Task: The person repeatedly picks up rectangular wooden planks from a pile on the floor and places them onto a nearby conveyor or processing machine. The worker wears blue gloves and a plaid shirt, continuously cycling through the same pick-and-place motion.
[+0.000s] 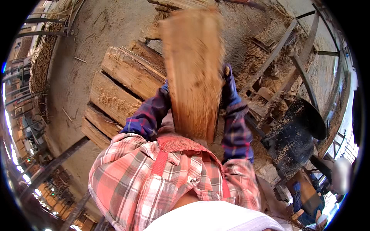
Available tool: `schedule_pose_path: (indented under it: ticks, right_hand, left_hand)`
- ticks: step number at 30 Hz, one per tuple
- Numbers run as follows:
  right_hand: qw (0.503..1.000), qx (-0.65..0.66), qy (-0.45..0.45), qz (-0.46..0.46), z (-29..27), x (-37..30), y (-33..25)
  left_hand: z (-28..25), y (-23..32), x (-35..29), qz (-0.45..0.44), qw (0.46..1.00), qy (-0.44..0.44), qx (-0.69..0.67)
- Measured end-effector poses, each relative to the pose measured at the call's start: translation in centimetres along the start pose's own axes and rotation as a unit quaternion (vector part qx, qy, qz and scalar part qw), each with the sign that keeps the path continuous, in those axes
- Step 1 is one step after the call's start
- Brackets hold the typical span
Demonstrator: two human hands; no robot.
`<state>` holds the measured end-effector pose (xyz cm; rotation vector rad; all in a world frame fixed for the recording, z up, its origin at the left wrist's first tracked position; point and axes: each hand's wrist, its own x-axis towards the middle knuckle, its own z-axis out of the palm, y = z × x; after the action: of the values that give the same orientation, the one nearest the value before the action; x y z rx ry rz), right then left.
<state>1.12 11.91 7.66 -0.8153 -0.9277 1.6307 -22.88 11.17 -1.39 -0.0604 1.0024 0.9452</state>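
A thick, rough-sawn wooden plank point(194, 73) is held up in front of my body, its lower end close to my red apron point(189, 148). Motion blurs its far end. My right hand point(229, 82), in a blue glove, grips the plank's right edge. On the opposite edge is my left hand point(166, 87), mostly hidden by the wood, with only a bit of blue showing beside the dark plaid sleeve. Left of the plank lies a row of similar thick boards point(115, 94), with dark gaps between them.
Sawdust covers the floor point(92, 42). At the right stand a wooden frame point(269, 57) and a dark machine with a round black part point(308, 117), dusted with shavings. Another person point(308, 200) is at the lower right. Stacked thin wood strips point(42, 69) line the left.
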Motion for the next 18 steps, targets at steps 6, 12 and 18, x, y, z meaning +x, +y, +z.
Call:
schedule_pose_path:
  ticks: [6,12,18]
  right_hand:
    - [0.848,-0.512,-0.127,0.039,9.0,5.2,-12.3]
    - [0.812,-0.578,-0.051,0.069,3.7,-6.3,-4.6]
    - [0.852,-0.406,0.005,0.331,2.3,-23.0,3.9]
  left_hand:
    - [-1.3,13.5,5.5,0.117,0.985,0.091,-0.093]
    - [-4.4,9.0,7.0,0.108,0.987,0.081,-0.085]
    - [-4.9,-12.4,1.8,-0.133,0.942,0.091,0.296]
